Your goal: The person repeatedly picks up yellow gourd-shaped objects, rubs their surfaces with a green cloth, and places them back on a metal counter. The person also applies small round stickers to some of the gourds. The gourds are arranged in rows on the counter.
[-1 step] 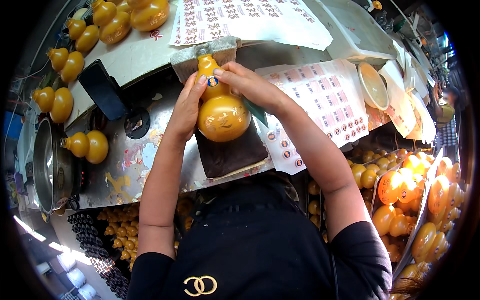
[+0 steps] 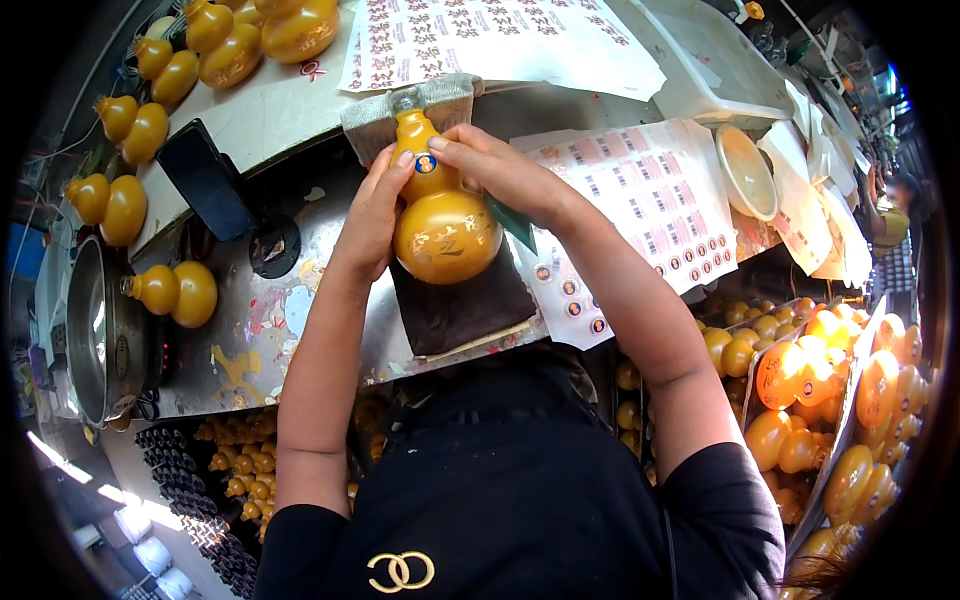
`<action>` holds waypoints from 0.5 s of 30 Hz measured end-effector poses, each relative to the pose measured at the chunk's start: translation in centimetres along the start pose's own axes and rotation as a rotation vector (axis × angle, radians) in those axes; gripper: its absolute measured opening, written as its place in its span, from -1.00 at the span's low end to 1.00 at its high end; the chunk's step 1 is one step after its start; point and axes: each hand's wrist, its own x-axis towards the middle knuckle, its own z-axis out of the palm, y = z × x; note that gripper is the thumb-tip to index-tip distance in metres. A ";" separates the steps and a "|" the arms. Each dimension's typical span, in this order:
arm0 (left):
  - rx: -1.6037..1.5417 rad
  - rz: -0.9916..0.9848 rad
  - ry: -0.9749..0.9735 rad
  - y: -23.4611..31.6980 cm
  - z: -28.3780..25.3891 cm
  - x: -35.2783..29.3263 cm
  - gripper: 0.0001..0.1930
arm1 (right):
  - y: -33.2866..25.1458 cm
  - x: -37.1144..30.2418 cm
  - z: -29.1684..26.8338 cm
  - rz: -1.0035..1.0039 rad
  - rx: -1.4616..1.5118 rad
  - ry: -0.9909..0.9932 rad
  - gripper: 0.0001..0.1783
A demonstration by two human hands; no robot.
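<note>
A glossy amber gourd-shaped bottle (image 2: 448,238) rests on a dark brown cloth pad (image 2: 458,310), its neck leaning on a folded grey cloth (image 2: 455,100). My left hand (image 2: 368,210) wraps the bottle's left side, thumb beside a small round blue-and-orange sticker (image 2: 425,163) on the upper bulb. From the other side, my right hand (image 2: 500,170) grips the bottle, its thumb pressing close to the sticker's edge. A flat dark green piece (image 2: 515,226) pokes out below my right hand; its hidden end may be in the fingers.
Sticker sheets (image 2: 640,210) lie on the bench at right, near a shallow bowl (image 2: 747,172) and a white tray (image 2: 715,65). At left stand a phone (image 2: 205,180), a metal pan (image 2: 98,335) and another gourd bottle (image 2: 180,293). Crates of gourd bottles (image 2: 795,390) flank me at right.
</note>
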 end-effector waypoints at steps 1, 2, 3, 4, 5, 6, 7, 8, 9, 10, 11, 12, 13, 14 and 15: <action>-0.030 -0.024 0.005 0.3 0.1 0.1 -0.57 | 0.0 0.2 -0.2 0.015 -0.003 -0.007 -0.28; -0.060 -0.047 0.010 0.5 0.1 0.2 -0.58 | 0.0 0.3 -0.3 0.030 -0.006 -0.013 -0.27; -0.016 -0.033 0.046 0.6 0.4 0.2 -0.58 | 0.0 0.4 -0.1 0.007 -0.077 0.012 -0.33; 0.026 -0.023 0.083 0.5 0.7 0.2 -0.58 | 0.1 0.5 0.3 -0.012 -0.145 0.037 -0.39; 0.069 -0.013 0.119 0.3 0.8 0.2 -0.59 | 0.2 0.6 0.6 -0.030 -0.213 0.062 -0.45; 0.077 -0.003 0.109 0.2 0.8 0.1 -0.59 | 0.4 0.6 0.6 -0.029 -0.189 0.054 -0.45; 0.087 0.011 0.099 0.2 0.7 0.1 -0.58 | 0.4 0.8 0.5 -0.032 -0.167 0.046 -0.45; 0.096 0.025 0.088 0.2 0.7 0.1 -0.58 | 0.4 0.9 0.4 -0.034 -0.145 0.038 -0.45; 0.137 0.038 0.076 0.1 0.5 0.1 -0.57 | 0.4 0.8 0.4 -0.033 -0.133 0.036 -0.46; 0.178 0.054 0.063 -0.1 0.2 0.2 -0.56 | 0.3 0.6 0.4 -0.034 -0.123 0.035 -0.46; 0.219 0.069 0.050 -0.1 -0.2 0.2 -0.55 | 0.2 0.4 0.4 -0.034 -0.113 0.034 -0.47; 0.233 0.058 0.037 0.1 -0.4 0.3 -0.53 | 0.1 0.4 0.2 -0.042 -0.092 0.030 -0.42; 0.249 0.045 0.024 0.3 -0.6 0.3 -0.52 | 0.2 0.4 0.1 -0.050 -0.070 0.026 -0.37; 0.264 0.033 0.011 0.4 -0.8 0.3 -0.50 | 0.2 0.3 0.0 -0.058 -0.048 0.022 -0.32; 0.305 0.016 0.008 0.8 -1.0 0.1 -0.48 | 0.1 0.1 -0.1 -0.077 -0.049 0.033 -0.33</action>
